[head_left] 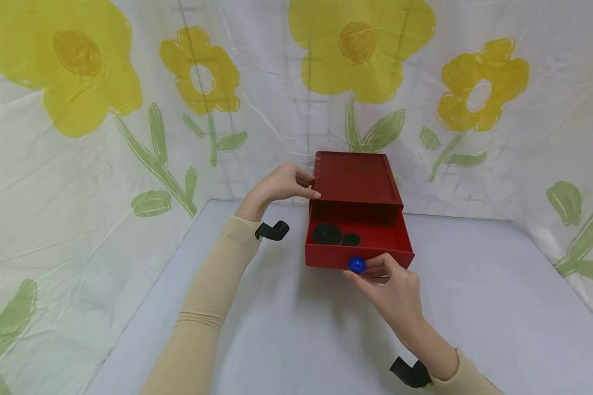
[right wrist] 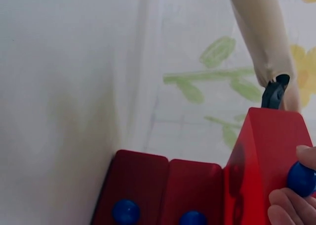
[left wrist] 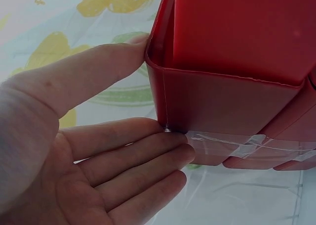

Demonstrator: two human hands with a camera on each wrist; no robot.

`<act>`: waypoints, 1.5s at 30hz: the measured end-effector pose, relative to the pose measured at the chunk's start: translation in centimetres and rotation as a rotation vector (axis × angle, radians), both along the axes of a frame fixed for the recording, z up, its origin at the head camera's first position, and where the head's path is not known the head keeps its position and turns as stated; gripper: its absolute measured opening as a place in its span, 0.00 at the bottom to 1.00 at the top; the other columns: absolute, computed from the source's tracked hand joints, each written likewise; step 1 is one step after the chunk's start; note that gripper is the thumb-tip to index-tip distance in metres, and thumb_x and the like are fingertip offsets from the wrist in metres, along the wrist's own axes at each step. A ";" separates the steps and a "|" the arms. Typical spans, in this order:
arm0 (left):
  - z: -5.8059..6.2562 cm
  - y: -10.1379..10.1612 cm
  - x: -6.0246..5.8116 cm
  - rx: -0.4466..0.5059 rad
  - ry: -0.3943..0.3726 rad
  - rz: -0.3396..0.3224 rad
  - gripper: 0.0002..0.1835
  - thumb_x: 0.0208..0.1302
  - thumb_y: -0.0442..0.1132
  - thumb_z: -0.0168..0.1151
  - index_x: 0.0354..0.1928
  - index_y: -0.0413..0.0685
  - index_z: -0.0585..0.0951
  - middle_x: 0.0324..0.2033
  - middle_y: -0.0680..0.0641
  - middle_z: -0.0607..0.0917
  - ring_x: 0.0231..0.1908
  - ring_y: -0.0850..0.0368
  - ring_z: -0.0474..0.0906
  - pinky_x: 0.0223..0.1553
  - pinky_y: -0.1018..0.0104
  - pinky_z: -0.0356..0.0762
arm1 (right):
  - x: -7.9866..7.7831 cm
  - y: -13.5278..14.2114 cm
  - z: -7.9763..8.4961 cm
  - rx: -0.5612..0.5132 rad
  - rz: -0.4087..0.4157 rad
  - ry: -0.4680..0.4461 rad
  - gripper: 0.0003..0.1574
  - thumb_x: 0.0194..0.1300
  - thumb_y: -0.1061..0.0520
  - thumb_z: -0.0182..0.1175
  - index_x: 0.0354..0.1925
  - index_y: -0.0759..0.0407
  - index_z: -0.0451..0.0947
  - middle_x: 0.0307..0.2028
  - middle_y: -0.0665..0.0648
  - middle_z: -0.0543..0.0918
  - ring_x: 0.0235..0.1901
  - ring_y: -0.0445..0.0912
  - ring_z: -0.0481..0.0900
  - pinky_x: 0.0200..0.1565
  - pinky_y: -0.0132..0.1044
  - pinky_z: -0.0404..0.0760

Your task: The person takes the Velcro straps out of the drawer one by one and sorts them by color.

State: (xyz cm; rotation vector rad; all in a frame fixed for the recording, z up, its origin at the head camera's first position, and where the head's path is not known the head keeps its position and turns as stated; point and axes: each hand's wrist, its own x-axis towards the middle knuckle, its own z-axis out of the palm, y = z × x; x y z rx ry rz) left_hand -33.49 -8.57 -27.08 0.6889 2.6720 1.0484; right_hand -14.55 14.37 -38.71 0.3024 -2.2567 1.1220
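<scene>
A red drawer cabinet (head_left: 358, 175) stands on the table, its top drawer (head_left: 326, 255) pulled out toward me. My right hand (head_left: 395, 288) pinches the drawer's round blue knob (head_left: 357, 265) between thumb and fingers; the right wrist view shows the fingers around this knob (right wrist: 302, 179) too. Inside the drawer lie a large dark disc (head_left: 327, 234) and a smaller dark disc (head_left: 351, 239), side by side at the left. My left hand (head_left: 286, 184) touches the cabinet's upper left edge. In the left wrist view its thumb (left wrist: 113, 59) meets the front edge, fingers nearly straight against the side.
Below the pulled-out drawer, two closed red drawers (right wrist: 192, 188) with blue knobs (right wrist: 126, 212) appear in the right wrist view. Clear tape (left wrist: 222, 138) runs along the cabinet. The white table (head_left: 286, 329) ends at a hanging sheet (head_left: 272, 109) with yellow flowers, close behind the cabinet.
</scene>
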 end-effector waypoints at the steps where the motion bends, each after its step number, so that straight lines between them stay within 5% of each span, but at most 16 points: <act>1: 0.0 0.0 0.0 0.000 0.000 -0.001 0.32 0.54 0.51 0.70 0.59 0.45 0.77 0.56 0.46 0.80 0.55 0.53 0.75 0.56 0.57 0.75 | 0.0 0.0 0.0 0.002 0.001 0.003 0.22 0.41 0.53 0.79 0.33 0.55 0.77 0.27 0.48 0.86 0.26 0.36 0.83 0.31 0.38 0.85; 14: 0.0 0.0 0.0 0.002 -0.004 -0.003 0.32 0.54 0.52 0.70 0.60 0.45 0.77 0.56 0.46 0.80 0.56 0.53 0.75 0.56 0.57 0.75 | 0.2 0.5 0.2 0.013 0.034 -0.011 0.20 0.43 0.56 0.78 0.34 0.54 0.79 0.30 0.47 0.86 0.29 0.37 0.84 0.33 0.36 0.84; 21: -0.1 0.0 -0.1 0.008 0.001 -0.005 0.32 0.53 0.52 0.70 0.59 0.45 0.77 0.56 0.46 0.80 0.55 0.53 0.75 0.56 0.57 0.75 | 0.7 1.1 1.0 0.021 0.049 -0.025 0.18 0.47 0.53 0.75 0.37 0.51 0.81 0.32 0.46 0.87 0.31 0.36 0.85 0.37 0.26 0.82; 33: -0.2 -0.1 -0.4 0.009 0.009 -0.019 0.32 0.53 0.52 0.70 0.59 0.46 0.77 0.56 0.46 0.80 0.56 0.53 0.75 0.57 0.57 0.74 | 1.7 2.7 5.0 0.024 0.103 -0.083 0.13 0.51 0.53 0.73 0.36 0.50 0.82 0.32 0.47 0.87 0.29 0.32 0.84 0.34 0.22 0.80; 45: -0.1 -0.2 -0.3 0.005 0.009 -0.028 0.32 0.54 0.51 0.70 0.60 0.45 0.77 0.57 0.46 0.79 0.57 0.53 0.74 0.57 0.57 0.74 | 0.6 3.9 9.1 0.148 0.076 -0.179 0.13 0.55 0.45 0.69 0.37 0.46 0.83 0.33 0.46 0.87 0.29 0.29 0.82 0.32 0.22 0.79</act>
